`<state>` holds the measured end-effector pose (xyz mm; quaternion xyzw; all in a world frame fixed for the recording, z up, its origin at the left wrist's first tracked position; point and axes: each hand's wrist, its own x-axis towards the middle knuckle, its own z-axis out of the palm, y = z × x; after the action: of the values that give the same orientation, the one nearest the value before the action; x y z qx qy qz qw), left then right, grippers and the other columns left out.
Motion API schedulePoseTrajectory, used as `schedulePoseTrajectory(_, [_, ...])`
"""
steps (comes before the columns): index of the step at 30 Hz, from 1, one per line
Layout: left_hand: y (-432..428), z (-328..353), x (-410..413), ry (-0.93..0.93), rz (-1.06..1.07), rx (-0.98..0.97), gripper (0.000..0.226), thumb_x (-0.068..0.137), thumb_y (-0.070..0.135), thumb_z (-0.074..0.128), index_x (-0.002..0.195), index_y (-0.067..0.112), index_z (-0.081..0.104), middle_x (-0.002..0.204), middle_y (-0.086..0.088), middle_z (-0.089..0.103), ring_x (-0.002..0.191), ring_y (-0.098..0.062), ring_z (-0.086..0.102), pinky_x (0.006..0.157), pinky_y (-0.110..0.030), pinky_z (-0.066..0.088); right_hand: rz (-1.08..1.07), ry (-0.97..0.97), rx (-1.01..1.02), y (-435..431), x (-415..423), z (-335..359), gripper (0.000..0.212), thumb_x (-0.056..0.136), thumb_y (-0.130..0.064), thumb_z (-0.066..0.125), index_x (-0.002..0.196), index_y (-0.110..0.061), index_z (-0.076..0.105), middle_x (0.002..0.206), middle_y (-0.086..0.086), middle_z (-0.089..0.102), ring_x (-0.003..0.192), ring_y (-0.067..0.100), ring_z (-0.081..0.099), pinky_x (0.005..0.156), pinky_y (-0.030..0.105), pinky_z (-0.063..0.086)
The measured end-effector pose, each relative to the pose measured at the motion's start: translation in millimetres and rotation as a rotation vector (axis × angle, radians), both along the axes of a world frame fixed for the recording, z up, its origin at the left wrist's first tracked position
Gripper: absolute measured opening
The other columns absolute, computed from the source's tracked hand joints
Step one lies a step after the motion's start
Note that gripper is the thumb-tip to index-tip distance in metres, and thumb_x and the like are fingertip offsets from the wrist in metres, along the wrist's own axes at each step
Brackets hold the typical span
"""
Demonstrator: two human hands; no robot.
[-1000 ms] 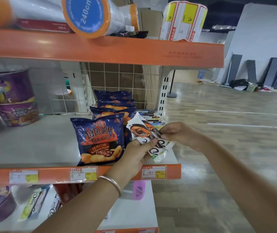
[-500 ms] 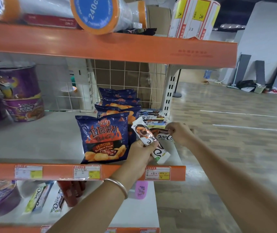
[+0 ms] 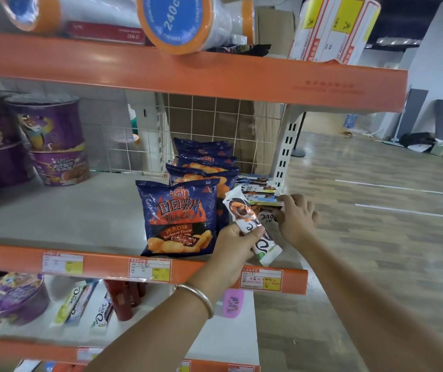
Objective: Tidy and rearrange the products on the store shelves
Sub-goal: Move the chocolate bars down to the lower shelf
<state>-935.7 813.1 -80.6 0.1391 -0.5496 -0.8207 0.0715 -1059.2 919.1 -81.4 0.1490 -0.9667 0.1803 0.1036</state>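
My left hand (image 3: 235,244) grips a white Dove chocolate bar (image 3: 250,224), tilted, just above the front of the middle shelf (image 3: 62,213). My right hand (image 3: 297,218) rests on a row of flat chocolate bars (image 3: 259,190) at the shelf's right end, its fingers closed on the front bar (image 3: 266,217). A row of blue barbecue chip bags (image 3: 178,214) stands upright just left of both hands.
Purple instant-noodle cups (image 3: 54,140) stand at the shelf's left. Rolls with orange rims (image 3: 177,20) and a label pack (image 3: 333,28) lie on the top shelf. Below are Dove bars (image 3: 74,302), a purple cup (image 3: 13,296) and a pink item (image 3: 232,303). Open floor lies right.
My right hand let go of the white bar and moved back and right onto the row of bars. My left hand keeps the white bar, nearly in place.
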Motion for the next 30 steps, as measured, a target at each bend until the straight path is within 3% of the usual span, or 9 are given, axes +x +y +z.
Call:
schedulePoseTrajectory(2, [0,1,1,0.010,0.006,-0.004,0.004,0.088,0.006,0.061,0.087,0.009,0.063,0.094,-0.012,0.069,0.089,-0.026,0.067,0.088,-0.045,0.054,-0.024,0.005,-0.054,1,5,5,0.043,0.092,-0.035,0.049,0.134,-0.024,0.043,0.140,0.006,0.035,0.129,0.032,0.029,0.106,0.046,0.023])
schedulePoseTrajectory(5, [1,1,2,0.038,0.011,0.012,0.008,0.088,0.005,0.060,0.083,0.010,0.064,0.087,-0.009,0.069,0.084,-0.025,0.066,0.089,-0.046,0.054,0.102,-0.125,-0.304,5,18,19,0.031,0.091,-0.041,0.051,0.118,-0.027,0.057,0.125,-0.001,0.054,0.120,0.024,0.046,0.105,0.045,0.033])
schedulePoseTrajectory(8, [0,-2,1,0.065,0.025,-0.010,0.009,0.088,0.007,0.061,0.082,0.011,0.066,0.090,-0.013,0.069,0.091,-0.030,0.064,0.094,-0.051,0.050,0.387,-0.424,-0.412,19,43,36,0.019,0.090,-0.028,0.059,0.105,-0.019,0.066,0.098,-0.006,0.067,0.098,0.014,0.061,0.089,0.027,0.047])
schedulePoseTrajectory(11, [-1,-3,2,0.090,0.019,-0.007,0.006,0.088,0.009,0.061,0.086,0.010,0.067,0.093,-0.016,0.068,0.089,-0.030,0.062,0.091,-0.048,0.049,0.492,-0.604,-0.397,29,57,37,0.020,0.085,-0.018,0.067,0.103,-0.010,0.068,0.099,0.002,0.071,0.090,0.010,0.063,0.087,0.025,0.049])
schedulePoseTrajectory(15, [0,-3,1,0.078,-0.003,-0.014,0.006,0.090,0.010,0.059,0.085,0.010,0.063,0.087,-0.008,0.067,0.081,-0.020,0.063,0.080,-0.034,0.054,0.480,-0.443,-0.366,30,49,27,0.007,0.085,-0.014,0.066,0.091,-0.013,0.066,0.083,-0.003,0.066,0.078,0.012,0.058,0.075,0.026,0.045])
schedulePoseTrajectory(20, [-2,-1,4,0.004,-0.033,-0.177,0.028,0.092,0.012,0.056,0.119,0.006,0.056,0.117,-0.005,0.059,0.106,-0.019,0.059,0.091,-0.033,0.054,0.309,-0.223,-0.447,49,18,34,0.021,0.088,-0.007,0.060,0.096,-0.027,0.061,0.081,-0.005,0.061,0.067,0.013,0.053,0.057,0.013,0.040])
schedulePoseTrajectory(23, [-1,-3,5,0.011,-0.056,-0.297,0.027,0.090,0.009,0.054,0.117,0.013,0.058,0.117,-0.004,0.060,0.107,-0.017,0.060,0.094,-0.035,0.053,0.237,-0.210,-0.318,60,-7,29,0.017,0.089,-0.010,0.060,0.096,-0.023,0.066,0.095,0.009,0.064,0.090,0.037,0.061,0.076,0.038,0.049])
schedulePoseTrajectory(26, [0,-3,6,0.006,-0.045,-0.325,0.023,0.088,0.008,0.055,0.109,0.015,0.061,0.109,-0.001,0.063,0.108,-0.019,0.061,0.096,-0.039,0.052,0.238,-0.270,-0.222,51,-12,21,0.020,0.089,-0.014,0.060,0.108,-0.015,0.068,0.107,0.004,0.064,0.109,0.031,0.058,0.091,0.040,0.043])
schedulePoseTrajectory(30, [0,-1,6,-0.002,-0.032,-0.331,0.020,0.088,0.006,0.053,0.100,0.019,0.063,0.102,0.002,0.064,0.104,-0.021,0.064,0.094,-0.042,0.052,0.111,-0.213,-0.087,29,-11,14,0.027,0.089,-0.036,0.056,0.115,-0.034,0.064,0.124,-0.005,0.061,0.121,0.027,0.049,0.102,0.042,0.037])
